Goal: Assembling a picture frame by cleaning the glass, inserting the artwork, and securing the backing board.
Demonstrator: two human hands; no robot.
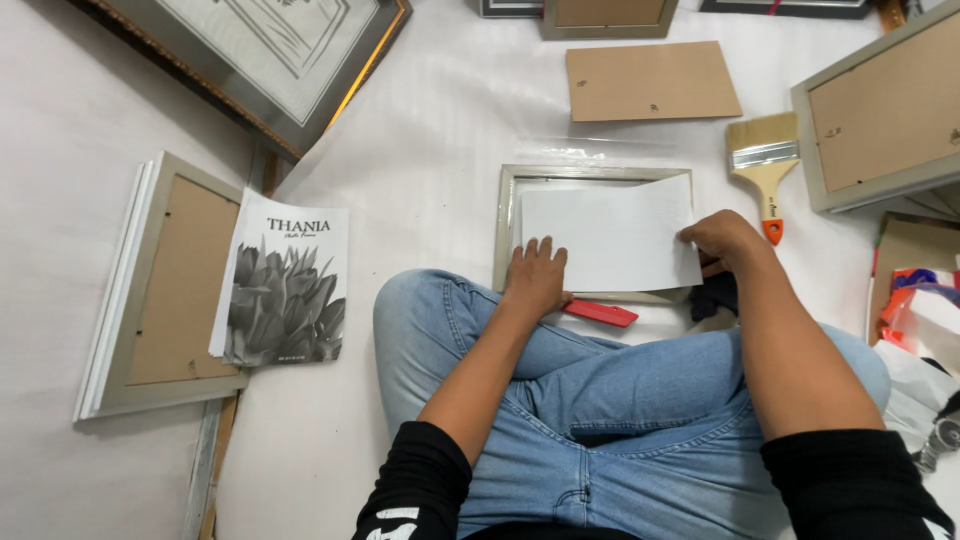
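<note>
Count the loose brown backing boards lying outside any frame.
1: the brown rectangular backing board lies on the white sheet above the grey frame. Others sit inside frames; more may be hidden past the picture's edges.

Left hand (536,276) palm down, fingers spread flat, forearm angled inward behind them; right hand (725,240) knuckles up, fingers curled under and pinched, wrist bent just behind; both sleeves pushed up.

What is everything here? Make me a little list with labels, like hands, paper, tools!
left hand: flat on the white sheet's lower left corner
right hand: pinching the sheet's right edge
white sheet: lying over a small grey frame
red tool: by the left hand, on the floor
paintbrush: right of the frame
brown backing board: above the frame
flower print: to the left
</note>
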